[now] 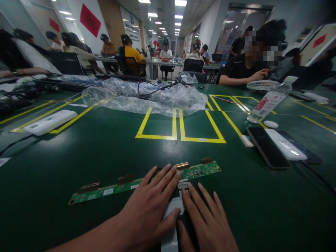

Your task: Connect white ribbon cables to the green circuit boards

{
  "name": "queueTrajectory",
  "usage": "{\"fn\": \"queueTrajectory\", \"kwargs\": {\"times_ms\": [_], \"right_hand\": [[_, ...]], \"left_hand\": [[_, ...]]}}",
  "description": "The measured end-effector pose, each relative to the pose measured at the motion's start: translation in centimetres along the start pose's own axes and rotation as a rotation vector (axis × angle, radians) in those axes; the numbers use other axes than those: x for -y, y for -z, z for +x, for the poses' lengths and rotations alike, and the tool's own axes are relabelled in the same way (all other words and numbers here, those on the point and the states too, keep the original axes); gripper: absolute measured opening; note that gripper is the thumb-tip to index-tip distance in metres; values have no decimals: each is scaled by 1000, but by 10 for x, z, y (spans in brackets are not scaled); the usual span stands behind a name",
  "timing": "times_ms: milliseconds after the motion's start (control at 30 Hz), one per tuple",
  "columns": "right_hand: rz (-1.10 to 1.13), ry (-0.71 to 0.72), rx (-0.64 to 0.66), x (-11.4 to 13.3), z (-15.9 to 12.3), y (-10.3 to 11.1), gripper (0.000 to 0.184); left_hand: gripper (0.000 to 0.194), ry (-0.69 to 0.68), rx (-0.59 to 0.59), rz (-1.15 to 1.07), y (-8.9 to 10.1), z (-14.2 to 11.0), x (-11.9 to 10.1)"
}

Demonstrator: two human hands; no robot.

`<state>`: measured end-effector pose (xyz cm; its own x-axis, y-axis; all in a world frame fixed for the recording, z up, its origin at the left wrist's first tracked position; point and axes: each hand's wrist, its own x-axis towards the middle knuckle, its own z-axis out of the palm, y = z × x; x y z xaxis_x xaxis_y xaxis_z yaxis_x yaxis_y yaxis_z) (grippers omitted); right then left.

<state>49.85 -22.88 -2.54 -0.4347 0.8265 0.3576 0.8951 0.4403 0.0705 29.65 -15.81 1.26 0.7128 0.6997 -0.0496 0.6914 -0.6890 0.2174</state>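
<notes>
A long, narrow green circuit board with several brown film tabs lies slightly slanted on the green tabletop. Across its middle rests my left hand, fingers stretched out flat, its thumb over a white flat ribbon cable. The cable runs from a small connector at the board's lower edge toward me. Just right of it is my right hand, fingers extended and slightly apart, the index fingertip at the cable by the connector. Part of the board and cable is hidden under my hands.
Crumpled clear plastic wrap with black cables spreads behind the board. A white power bank lies left. At right are a phone, another white power bank and a leaning water bottle. A person sits across.
</notes>
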Motion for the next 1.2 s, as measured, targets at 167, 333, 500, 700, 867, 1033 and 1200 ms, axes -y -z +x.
{"fn": "queueTrajectory", "kwargs": {"times_ms": [167, 333, 500, 700, 867, 1033, 1200], "right_hand": [[-11, -15, 10, 3, 1, 3, 60], [-5, -19, 32, 2, 2, 2, 62], [-5, 0, 74, 0, 5, 6, 60], [6, -6, 112, 2, 12, 13, 54], [2, -12, 141, 2, 14, 17, 51], [35, -56, 101, 4, 12, 17, 50], [77, -87, 56, 4, 9, 13, 52]], "left_hand": [[73, -6, 8, -1, 2, 0, 1], [75, -6, 34, 16, 4, -1, 1], [77, -16, 47, 6, 4, -1, 2], [81, -18, 43, -10, 5, 1, 2], [82, -39, 42, -12, 6, -1, 3], [81, -42, 19, 3, 4, -2, 3], [79, -30, 25, 3, 3, -2, 2]]}}
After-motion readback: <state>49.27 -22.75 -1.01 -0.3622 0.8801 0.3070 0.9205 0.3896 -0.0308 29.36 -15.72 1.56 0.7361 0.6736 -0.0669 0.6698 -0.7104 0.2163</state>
